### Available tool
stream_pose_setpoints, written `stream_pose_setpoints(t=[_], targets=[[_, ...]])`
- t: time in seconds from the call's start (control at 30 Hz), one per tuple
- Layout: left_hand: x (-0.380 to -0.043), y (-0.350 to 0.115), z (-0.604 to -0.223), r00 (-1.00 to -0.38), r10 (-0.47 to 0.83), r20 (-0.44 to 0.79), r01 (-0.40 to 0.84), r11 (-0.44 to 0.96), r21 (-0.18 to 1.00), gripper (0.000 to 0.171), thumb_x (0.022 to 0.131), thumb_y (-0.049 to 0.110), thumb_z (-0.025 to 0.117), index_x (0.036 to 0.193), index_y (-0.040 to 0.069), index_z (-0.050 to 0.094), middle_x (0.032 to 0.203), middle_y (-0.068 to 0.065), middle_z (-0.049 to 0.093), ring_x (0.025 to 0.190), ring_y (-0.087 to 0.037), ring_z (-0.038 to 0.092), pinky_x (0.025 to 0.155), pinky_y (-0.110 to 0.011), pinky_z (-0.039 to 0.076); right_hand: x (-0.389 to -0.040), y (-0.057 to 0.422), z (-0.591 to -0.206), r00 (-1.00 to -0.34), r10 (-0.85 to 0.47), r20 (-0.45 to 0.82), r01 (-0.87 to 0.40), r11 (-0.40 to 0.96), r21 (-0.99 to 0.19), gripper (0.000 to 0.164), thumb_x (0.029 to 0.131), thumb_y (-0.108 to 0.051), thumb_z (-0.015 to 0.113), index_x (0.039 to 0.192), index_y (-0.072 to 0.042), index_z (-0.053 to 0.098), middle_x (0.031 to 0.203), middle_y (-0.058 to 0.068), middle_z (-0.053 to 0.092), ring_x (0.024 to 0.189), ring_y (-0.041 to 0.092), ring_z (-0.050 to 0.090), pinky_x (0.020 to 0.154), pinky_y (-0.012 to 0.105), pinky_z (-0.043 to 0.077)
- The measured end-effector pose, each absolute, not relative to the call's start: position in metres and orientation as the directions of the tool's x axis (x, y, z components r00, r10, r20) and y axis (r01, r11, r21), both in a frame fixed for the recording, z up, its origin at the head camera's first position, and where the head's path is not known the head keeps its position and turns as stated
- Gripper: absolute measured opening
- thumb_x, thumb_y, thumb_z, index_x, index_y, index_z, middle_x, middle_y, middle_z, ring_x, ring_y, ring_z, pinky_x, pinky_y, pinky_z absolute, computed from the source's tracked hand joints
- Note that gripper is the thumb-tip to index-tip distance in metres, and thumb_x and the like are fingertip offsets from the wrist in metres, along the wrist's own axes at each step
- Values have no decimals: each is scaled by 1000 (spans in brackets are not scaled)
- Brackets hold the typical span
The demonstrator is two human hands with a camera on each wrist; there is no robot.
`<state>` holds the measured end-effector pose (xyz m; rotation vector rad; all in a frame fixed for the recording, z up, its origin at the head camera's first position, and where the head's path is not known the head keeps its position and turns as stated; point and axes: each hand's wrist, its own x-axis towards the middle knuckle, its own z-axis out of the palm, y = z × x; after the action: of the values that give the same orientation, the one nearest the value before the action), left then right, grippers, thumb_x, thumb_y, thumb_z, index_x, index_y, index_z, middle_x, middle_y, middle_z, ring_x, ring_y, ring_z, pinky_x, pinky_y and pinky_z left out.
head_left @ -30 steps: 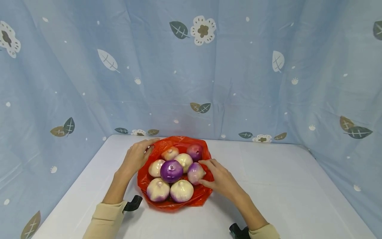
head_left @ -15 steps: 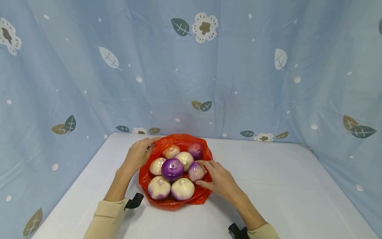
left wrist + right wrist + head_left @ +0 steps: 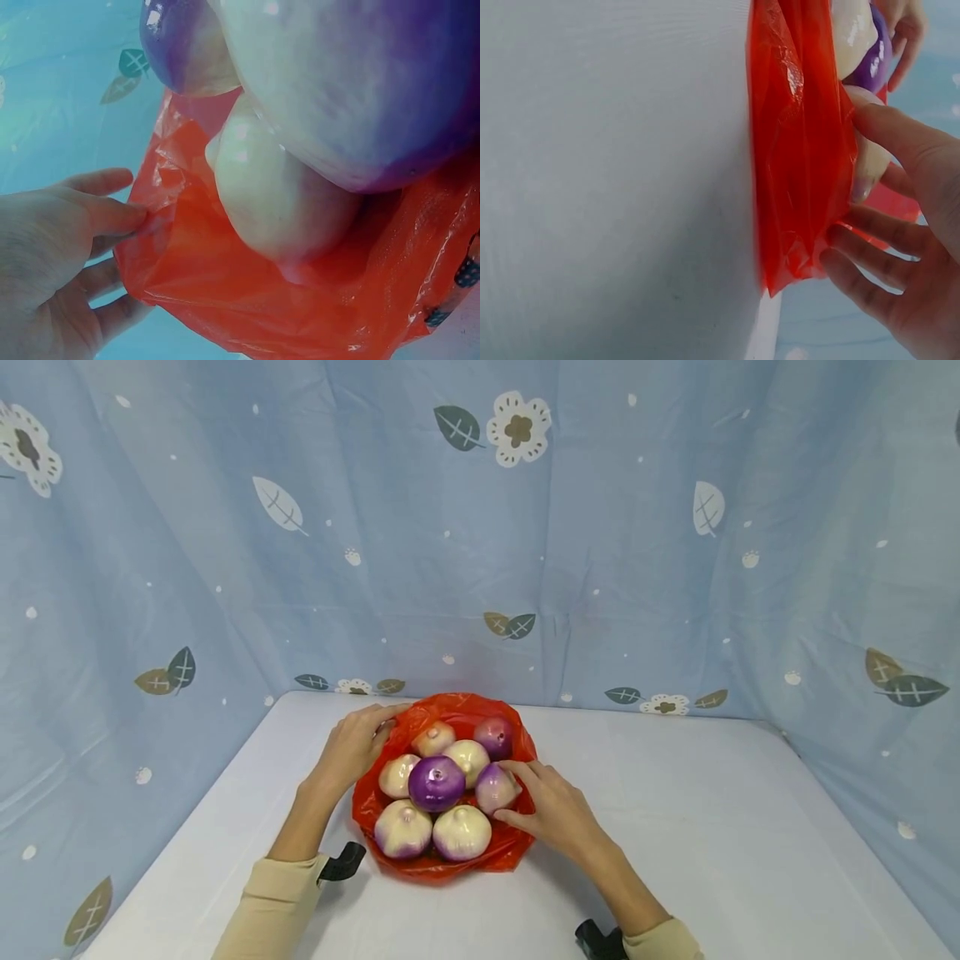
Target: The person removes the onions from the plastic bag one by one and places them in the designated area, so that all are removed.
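Note:
In the head view, a red plastic bag (image 3: 480, 857) lies spread wide on the table, with several glossy onions in it. Most of these are cream with purple tints, and one deep purple onion (image 3: 437, 783) sits on top in the middle. My right hand (image 3: 558, 814) holds a purple-and-cream onion (image 3: 497, 789) at the bag's right side, thumb and index finger on opposite sides of it. Its other fingers lie by the bag's rim in the right wrist view. My left hand (image 3: 52, 247) touches the bag's far left rim with extended fingers; some are partly hidden behind the plastic.
A white-covered table (image 3: 675, 827) extends to both sides of the bag. Blue curtain (image 3: 600, 543) with leaf and flower prints hangs behind it and along both sides. A black wrist mount (image 3: 343, 862) sticks out from the left sleeve.
My right thumb has moved slightly left along the near side of the onion. The left hand stays at the rim. The whole head view has shifted a little.

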<state>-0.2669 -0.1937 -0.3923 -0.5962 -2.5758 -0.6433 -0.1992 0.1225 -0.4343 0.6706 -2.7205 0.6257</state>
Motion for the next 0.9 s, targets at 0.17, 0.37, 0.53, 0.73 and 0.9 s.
stream_pose_setpoints(t=[0.17, 0.37, 0.53, 0.73, 0.9], targets=[[-267, -194, -392, -819, 303, 488, 493, 806, 327, 41, 91, 1, 64, 128, 18, 67, 94, -9, 72, 78, -24, 65, 69, -43, 56, -200, 119, -437, -851, -379, 363, -500, 797, -340, 68, 77, -48, 80, 136, -27, 53, 123, -3, 62, 106, 18, 61, 81, 43, 58], [-267, -195, -392, -816, 305, 491, 495, 808, 320, 40, 91, 1, 62, 127, 18, 67, 89, -7, 71, 76, -22, 63, 65, -40, 52, -201, 118, -435, -841, -387, 378, -509, 802, -312, 67, 77, -48, 80, 135, -27, 54, 121, -4, 63, 102, 16, 59, 76, 39, 58], [-267, -194, -391, -811, 308, 497, 505, 798, 329, 41, 90, 1, 64, 127, 19, 67, 93, -8, 72, 79, -25, 66, 69, -44, 56, -200, 119, -433, -839, -390, 378, -514, 795, -322, 66, 78, -47, 80, 135, -26, 55, 120, -2, 63, 102, 16, 58, 78, 38, 58], [-266, -192, -392, -822, 309, 478, 496, 801, 334, 42, 90, 1, 66, 127, 19, 67, 96, -9, 72, 84, -27, 68, 74, -46, 58, -199, 121, -434, -845, -395, 361, -513, 790, -337, 66, 78, -47, 79, 136, -25, 55, 122, -2, 64, 104, 17, 59, 81, 39, 58], [-267, -192, -392, -817, 312, 484, 501, 801, 329, 40, 91, 2, 64, 127, 19, 68, 96, -9, 72, 84, -27, 68, 72, -46, 57, -198, 123, -432, -843, -392, 368, -517, 778, -356, 59, 81, -43, 78, 132, -24, 58, 121, -2, 64, 105, 17, 60, 85, 39, 58]])
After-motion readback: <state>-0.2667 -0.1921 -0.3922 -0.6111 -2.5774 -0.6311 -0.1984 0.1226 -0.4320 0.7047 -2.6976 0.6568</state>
